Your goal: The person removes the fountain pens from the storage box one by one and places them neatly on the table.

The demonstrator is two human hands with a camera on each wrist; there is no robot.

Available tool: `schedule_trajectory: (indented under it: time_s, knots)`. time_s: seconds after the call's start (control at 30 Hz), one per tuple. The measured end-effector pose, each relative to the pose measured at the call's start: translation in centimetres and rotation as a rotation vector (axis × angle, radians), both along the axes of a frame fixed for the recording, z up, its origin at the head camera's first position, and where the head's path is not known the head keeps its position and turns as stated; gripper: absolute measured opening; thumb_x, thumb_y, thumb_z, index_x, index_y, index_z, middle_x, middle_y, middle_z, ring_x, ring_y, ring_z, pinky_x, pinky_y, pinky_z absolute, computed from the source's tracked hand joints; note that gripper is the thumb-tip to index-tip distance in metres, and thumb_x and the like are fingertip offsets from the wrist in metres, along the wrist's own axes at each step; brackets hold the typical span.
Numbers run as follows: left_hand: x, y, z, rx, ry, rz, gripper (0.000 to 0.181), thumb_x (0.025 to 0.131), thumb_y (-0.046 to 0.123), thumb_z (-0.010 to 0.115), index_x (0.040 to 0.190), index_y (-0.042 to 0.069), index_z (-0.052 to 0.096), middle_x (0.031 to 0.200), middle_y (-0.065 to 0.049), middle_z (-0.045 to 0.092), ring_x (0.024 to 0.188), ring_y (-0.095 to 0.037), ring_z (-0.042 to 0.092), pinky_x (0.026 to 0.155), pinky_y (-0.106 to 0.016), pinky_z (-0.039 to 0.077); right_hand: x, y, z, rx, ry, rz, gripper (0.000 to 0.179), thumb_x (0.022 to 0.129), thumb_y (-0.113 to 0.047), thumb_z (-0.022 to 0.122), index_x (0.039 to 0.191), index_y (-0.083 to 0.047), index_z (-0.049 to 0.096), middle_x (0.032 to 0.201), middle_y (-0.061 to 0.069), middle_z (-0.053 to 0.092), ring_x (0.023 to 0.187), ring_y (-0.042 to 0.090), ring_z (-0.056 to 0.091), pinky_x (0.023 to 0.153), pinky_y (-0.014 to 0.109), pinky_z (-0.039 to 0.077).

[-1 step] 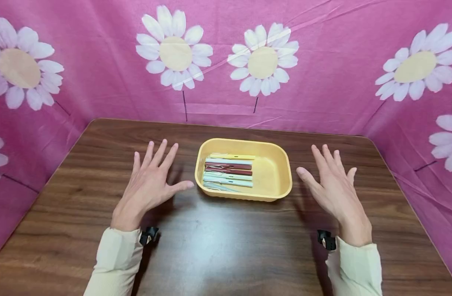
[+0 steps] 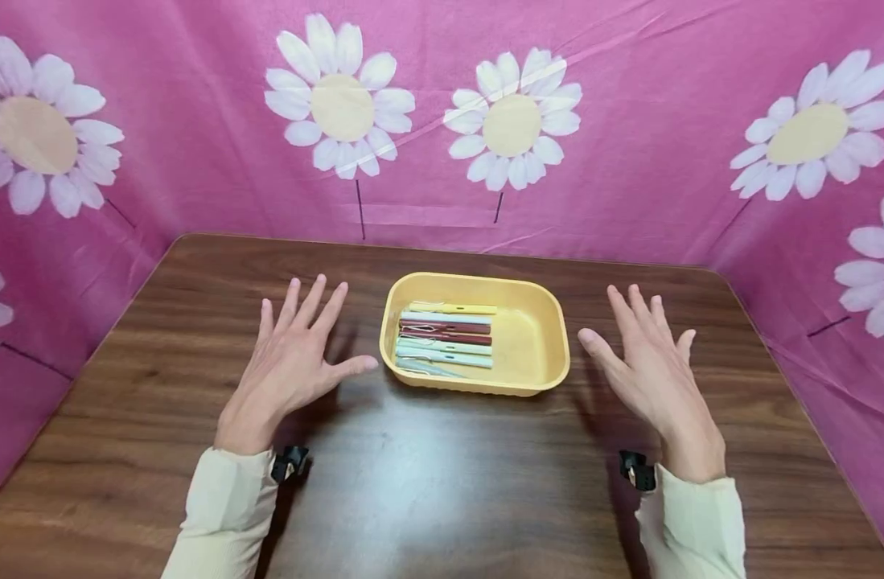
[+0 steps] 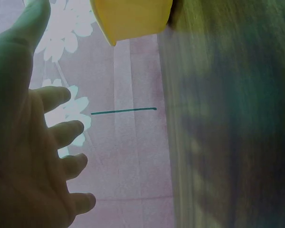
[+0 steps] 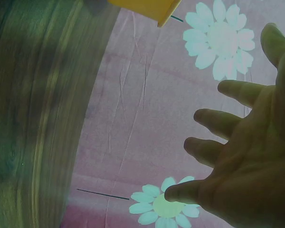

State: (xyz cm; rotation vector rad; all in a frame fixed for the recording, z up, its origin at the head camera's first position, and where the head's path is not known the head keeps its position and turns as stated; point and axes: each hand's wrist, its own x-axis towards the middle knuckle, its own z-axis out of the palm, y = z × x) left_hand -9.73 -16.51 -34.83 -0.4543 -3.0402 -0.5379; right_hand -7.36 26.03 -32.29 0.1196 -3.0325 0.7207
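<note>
I see left hand point(image 2: 285, 362) spread wide, holding nothing, just left of yellow tray point(image 2: 528, 346); right hand point(image 2: 651, 366) likewise spread, bare, just right of it. Pens point(image 2: 463, 338) lie across tray's left part; nearest one hard to make out. I judge this ready stage, before any grasp; next move calls for reach over rim, narrow pinch.

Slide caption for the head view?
Left hand and right hand spread on either side of a yellow tray of pens on a wood-grain table, before pink daisy-print cloth.
</note>
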Motion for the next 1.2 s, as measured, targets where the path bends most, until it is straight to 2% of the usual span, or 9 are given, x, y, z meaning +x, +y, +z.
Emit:
schedule_trajectory:
  time_s: [0.37, 0.7, 0.83, 0.93, 1.07, 1.2]
  knots:
    - [-0.3, 0.2, 0.0, 0.013, 0.006, -0.016, 0.108, 0.084, 0.078, 0.059, 0.164, 0.018, 0.019, 0.169, -0.014, 0.01, 0.153, -0.039, -0.002, 0.118, -0.069, -0.006, 0.1, 0.3, 0.7, -0.02, 0.03, -0.004, 0.076, 0.106, -0.052, 0.043, 0.163, -0.01, 0.016, 0.167, 0.022, 0.006, 0.151, 0.045, -0.006, 0.103, 0.079, -0.02]
    - [-0.2, 0.5, 0.0, 0.008, -0.022, -0.016, 0.109, 0.082, 0.078, 0.061, 0.163, 0.017, 0.023, 0.167, -0.019, 0.016, 0.153, -0.04, 0.003, 0.12, -0.067, 0.001, 0.3, -0.3, 0.4, -0.118, 0.123, 0.023, 0.069, 0.105, -0.043, 0.053, 0.159, -0.006, 0.031, 0.166, 0.022, 0.016, 0.153, 0.041, 0.002, 0.113, 0.073, -0.012]
    - [-0.2, 1.0, 0.1, 0.009, -0.009, -0.023, 0.11, 0.08, 0.081, 0.061, 0.162, 0.018, 0.025, 0.166, -0.019, 0.02, 0.153, -0.04, 0.006, 0.121, -0.065, 0.004, 0.8, -0.3, 0.5, -0.14, 0.168, 0.025, 0.065, 0.104, -0.039, 0.057, 0.156, -0.004, 0.037, 0.165, 0.021, 0.022, 0.153, 0.039, 0.008, 0.121, 0.065, -0.002]
    - [-0.5, 1.4, 0.5, 0.01, 0.005, -0.038, 0.111, 0.079, 0.082, 0.061, 0.162, 0.018, 0.025, 0.165, -0.019, 0.022, 0.153, -0.04, 0.009, 0.121, -0.064, 0.008, 0.8, -0.6, 0.5, -0.126, 0.182, 0.04, 0.064, 0.103, -0.038, 0.058, 0.155, -0.005, 0.039, 0.163, 0.02, 0.027, 0.151, 0.04, 0.016, 0.122, 0.061, 0.012]
    - [-0.8, 1.7, 1.2, 0.047, -0.011, -0.055, 0.111, 0.079, 0.081, 0.062, 0.163, 0.019, 0.023, 0.166, -0.018, 0.021, 0.153, -0.038, 0.01, 0.122, -0.063, 0.011, 0.1, -1.4, 0.9, -0.099, 0.192, 0.082, 0.064, 0.102, -0.039, 0.06, 0.154, -0.006, 0.042, 0.161, 0.019, 0.033, 0.147, 0.041, 0.027, 0.117, 0.062, 0.025]
    - [-0.9, 1.8, 1.1, 0.112, -0.045, -0.042, 0.111, 0.079, 0.078, 0.066, 0.163, 0.021, 0.021, 0.167, -0.015, 0.02, 0.153, -0.036, 0.014, 0.12, -0.063, 0.019, -0.8, -2.1, 1.3, -0.093, 0.195, 0.128, 0.061, 0.101, -0.037, 0.062, 0.151, -0.005, 0.046, 0.157, 0.017, 0.04, 0.143, 0.04, 0.033, 0.115, 0.06, 0.029]
